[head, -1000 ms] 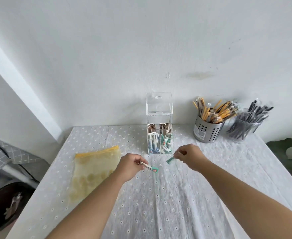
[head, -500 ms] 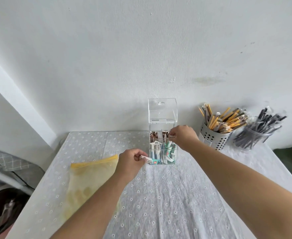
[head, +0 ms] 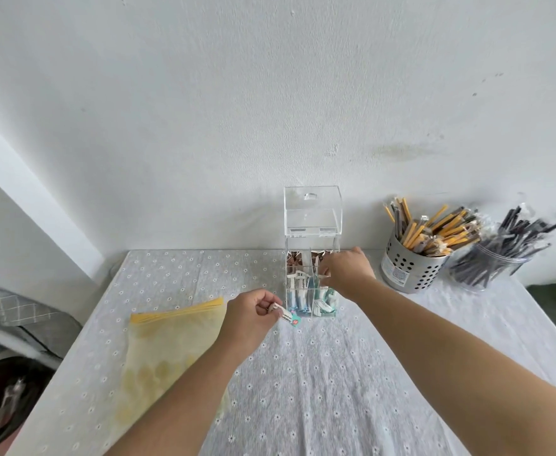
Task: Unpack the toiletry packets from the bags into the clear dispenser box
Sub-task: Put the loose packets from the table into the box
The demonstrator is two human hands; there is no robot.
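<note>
— Packets: where do we have them?
— Our left hand (head: 248, 315) pinches one toiletry packet (head: 287, 318) at seven o'clock of the clear dispenser box (head: 312, 225).
— Our right hand (head: 347, 269)?
— Over the box's right compartments; grip unclear.

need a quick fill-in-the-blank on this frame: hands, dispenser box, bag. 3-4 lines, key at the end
1. The left hand pinches a small ____ just in front of the clear dispenser box.
2. The box's hinged lid stands ____.
3. The right hand reaches into the box from the ____.
4. The yellow-zip bag lies ____ on the tablecloth.

Missing words: packet; open; top; flat
</note>
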